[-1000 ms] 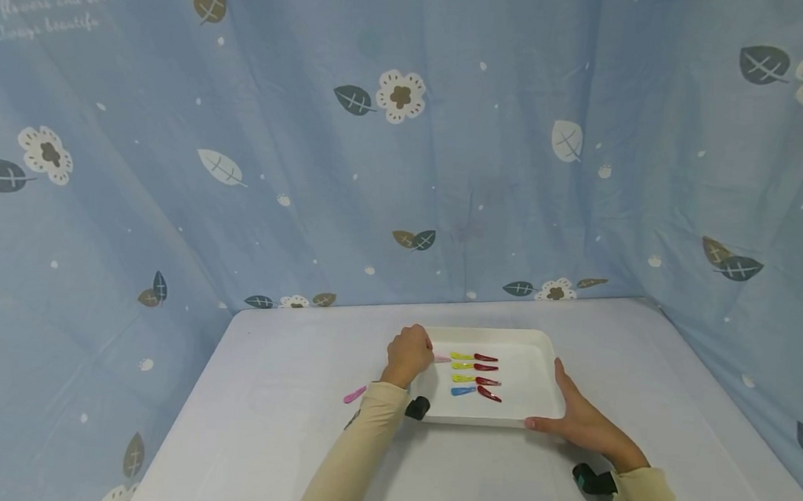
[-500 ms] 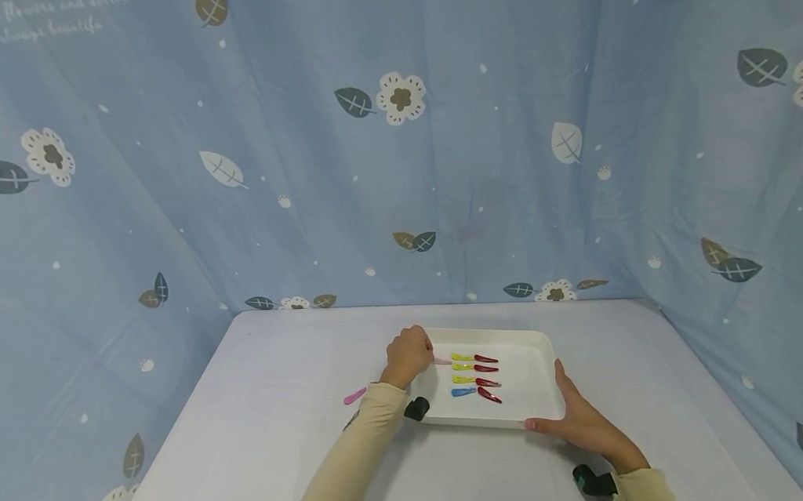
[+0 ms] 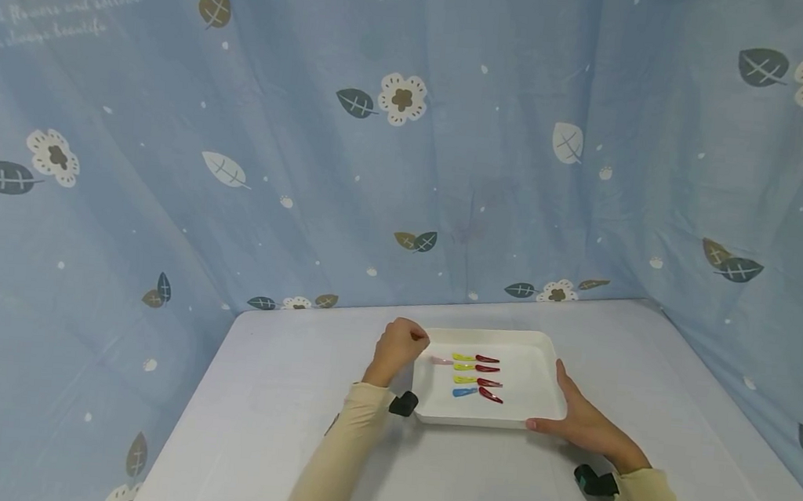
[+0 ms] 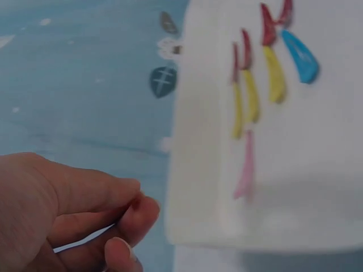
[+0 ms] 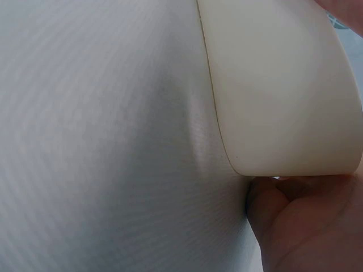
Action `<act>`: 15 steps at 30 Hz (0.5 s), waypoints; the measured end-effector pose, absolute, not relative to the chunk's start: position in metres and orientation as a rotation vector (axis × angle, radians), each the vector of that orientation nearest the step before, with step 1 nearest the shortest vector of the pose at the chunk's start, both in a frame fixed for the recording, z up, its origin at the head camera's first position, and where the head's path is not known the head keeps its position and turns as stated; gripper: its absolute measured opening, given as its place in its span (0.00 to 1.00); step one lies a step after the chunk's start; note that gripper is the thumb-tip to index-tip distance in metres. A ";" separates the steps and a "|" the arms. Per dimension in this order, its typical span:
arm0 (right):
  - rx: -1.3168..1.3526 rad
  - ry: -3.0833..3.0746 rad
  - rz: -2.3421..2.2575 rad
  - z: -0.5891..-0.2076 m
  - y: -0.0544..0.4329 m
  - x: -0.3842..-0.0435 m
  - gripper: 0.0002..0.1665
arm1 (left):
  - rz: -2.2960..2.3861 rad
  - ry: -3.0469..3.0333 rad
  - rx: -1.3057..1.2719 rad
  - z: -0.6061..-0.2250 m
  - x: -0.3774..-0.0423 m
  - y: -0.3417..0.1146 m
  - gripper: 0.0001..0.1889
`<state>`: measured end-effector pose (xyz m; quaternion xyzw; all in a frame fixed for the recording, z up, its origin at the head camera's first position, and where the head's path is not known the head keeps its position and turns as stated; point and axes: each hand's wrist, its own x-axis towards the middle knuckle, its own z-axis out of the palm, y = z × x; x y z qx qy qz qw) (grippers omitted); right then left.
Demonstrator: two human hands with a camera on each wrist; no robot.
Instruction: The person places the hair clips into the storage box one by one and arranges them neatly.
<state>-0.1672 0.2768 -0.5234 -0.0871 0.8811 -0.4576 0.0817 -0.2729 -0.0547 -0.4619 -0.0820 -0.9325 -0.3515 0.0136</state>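
Snap hair clips lie in rows in a shallow white tray [image 3: 528, 355]. Red clips [image 3: 488, 369] sit at the right, with yellow clips [image 3: 465, 367] and a blue clip [image 3: 464, 392] to their left. A pale pink clip [image 3: 441, 361] points at the second yellow one. Just outside the tray's left wall is my left hand [image 3: 397, 348], fingers loosely curled, nothing visible between the fingertips; the left wrist view shows the pink clip [image 4: 245, 167] lying apart from it. My right hand [image 3: 582, 418] holds the tray's front right corner, thumb at the front wall, fingers along the right side.
A white cloth-covered table [image 3: 274, 429] bears the tray. A blue patterned curtain [image 3: 478, 170] stands behind it and along its sides. A dark wrist camera [image 3: 403, 403] on the left arm is close to the tray's front left corner.
My left hand has let go of the pale pink clip and drawn back left over the tray wall. The left sleeve now covers the table spot where another pink clip showed. My right hand stays put.
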 end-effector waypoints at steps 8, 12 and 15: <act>-0.233 2.630 -1.336 -0.523 0.277 -0.168 0.82 | -1.195 -2.820 -0.349 -0.444 -0.265 -0.086 0.07; -0.252 2.631 -1.344 -0.525 0.278 -0.169 0.81 | -1.214 -2.774 -0.367 -0.437 -0.260 -0.102 0.07; -0.233 2.620 -1.338 -0.524 0.277 -0.169 0.82 | -1.210 -2.734 -0.373 -0.433 -0.256 -0.115 0.07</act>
